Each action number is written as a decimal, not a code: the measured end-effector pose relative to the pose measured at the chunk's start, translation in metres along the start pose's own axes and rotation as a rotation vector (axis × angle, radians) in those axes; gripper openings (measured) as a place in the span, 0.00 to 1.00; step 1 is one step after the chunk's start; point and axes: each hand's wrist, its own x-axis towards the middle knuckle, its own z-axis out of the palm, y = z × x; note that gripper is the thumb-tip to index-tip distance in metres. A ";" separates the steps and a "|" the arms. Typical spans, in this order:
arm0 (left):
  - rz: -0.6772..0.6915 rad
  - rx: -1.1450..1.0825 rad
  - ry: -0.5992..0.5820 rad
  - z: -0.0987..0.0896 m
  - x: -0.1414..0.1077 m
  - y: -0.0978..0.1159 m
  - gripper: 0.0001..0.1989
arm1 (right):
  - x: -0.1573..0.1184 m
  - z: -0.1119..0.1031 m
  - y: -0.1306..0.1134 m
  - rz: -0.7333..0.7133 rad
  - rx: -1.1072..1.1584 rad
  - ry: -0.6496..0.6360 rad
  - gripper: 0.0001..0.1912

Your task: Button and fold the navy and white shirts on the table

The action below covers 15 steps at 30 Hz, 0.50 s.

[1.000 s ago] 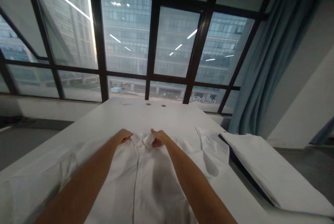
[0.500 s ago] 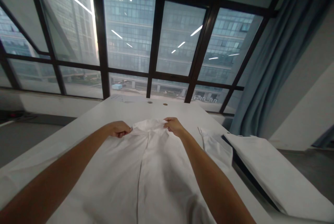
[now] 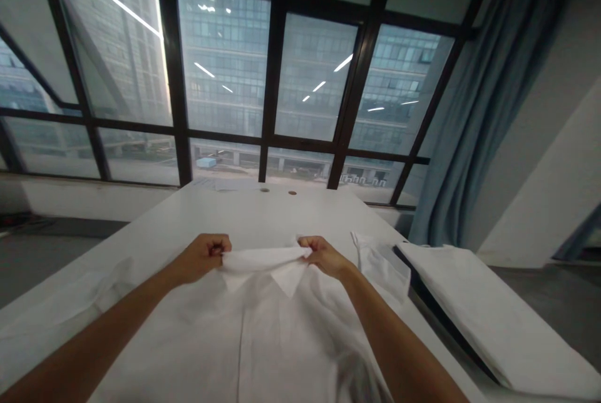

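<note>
Shirt (image 3: 206, 337) is looking like matt cloth w/ soft creases; tbl top (image 3: 282, 218) is showing smooth, lo-gloss finish; curtain (image 3: 464, 140) is hanging as matt, folded fabric; window glass (image 3: 225, 109) is reflecting lights, v. glossy & smooth; frames (image 3: 178, 90) are looking metal-like.

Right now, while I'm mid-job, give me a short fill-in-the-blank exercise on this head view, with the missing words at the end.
1. The left hand and the right hand grip opposite ends of the ____ on the shirt.
2. The shirt's colour is ____.
3. The large curtain beside the window frames is coloured ____.
4. Near the far edge of the table, the number of small round spots is ____.

Missing words: collar; white; blue; two.
</note>
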 end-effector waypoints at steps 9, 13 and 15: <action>-0.285 0.101 -0.104 0.007 0.002 -0.010 0.13 | -0.010 0.003 -0.011 0.159 -0.259 0.029 0.09; -0.345 0.139 0.019 -0.013 0.041 -0.008 0.12 | 0.018 0.007 -0.035 0.192 -0.831 0.339 0.02; -0.434 0.146 0.158 -0.014 0.069 -0.001 0.11 | 0.043 0.019 -0.044 0.084 -0.978 0.488 0.07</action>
